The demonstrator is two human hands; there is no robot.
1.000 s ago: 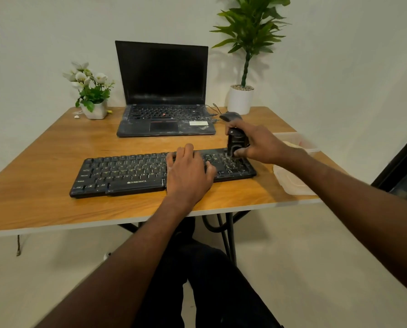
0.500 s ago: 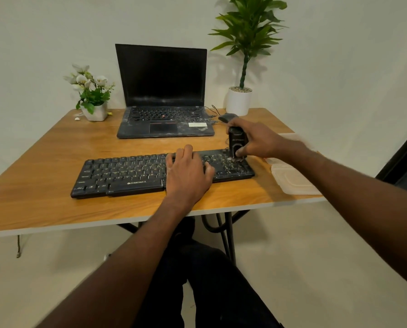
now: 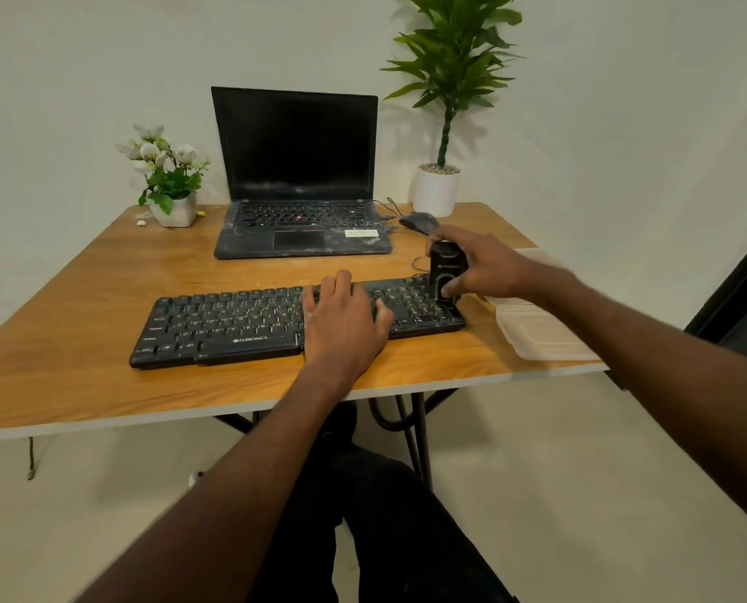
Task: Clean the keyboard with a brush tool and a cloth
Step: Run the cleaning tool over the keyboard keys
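A black keyboard lies across the front of the wooden table. My left hand rests flat on its middle keys, fingers spread. My right hand grips a black brush tool, which stands upright with its lower end on the keys at the keyboard's right end. I see no cloth that I can make out clearly; a pale shape behind my right wrist is mostly hidden.
An open black laptop stands at the back, a mouse to its right. A small flower pot is back left, a tall potted plant back right. A clear plastic container sits at the right table edge.
The brush tool in my right hand has shifted a little along the right end of the keyboard. My left hand has stayed on the keys.
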